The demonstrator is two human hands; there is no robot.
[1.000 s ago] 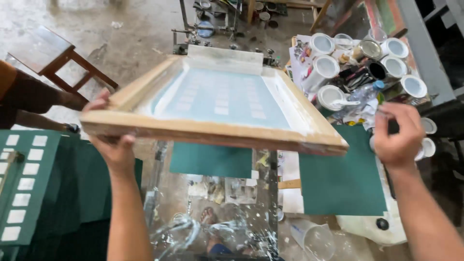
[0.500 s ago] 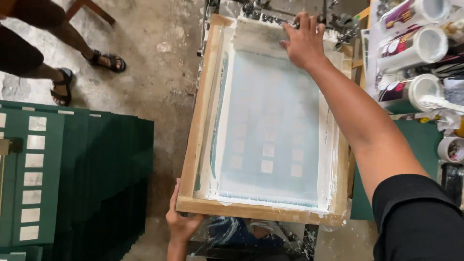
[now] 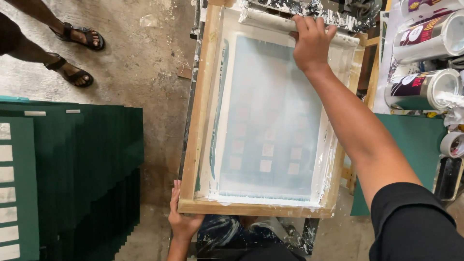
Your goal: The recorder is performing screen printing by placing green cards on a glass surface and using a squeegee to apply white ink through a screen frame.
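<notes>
A wooden screen-printing frame (image 3: 199, 111) with a pale, ink-smeared mesh lies flat in front of me. My left hand (image 3: 182, 218) grips its near left corner from underneath. My right hand (image 3: 311, 41) reaches across the mesh and is closed on the ink-covered squeegee (image 3: 270, 20) lying along the far end of the frame. Faint rows of small squares show through the mesh.
Overlapping dark green sheets (image 3: 87, 169) with white squares lie fanned out at the left. Paint cans (image 3: 425, 89) and a tape roll (image 3: 452, 144) crowd the right side, above a green sheet (image 3: 420, 145). Another person's sandalled feet (image 3: 72, 53) stand on the concrete at the top left.
The frame has come down from a raised tilt to lie flat. My right hand left the side table, reached the far end and closed on the squeegee.
</notes>
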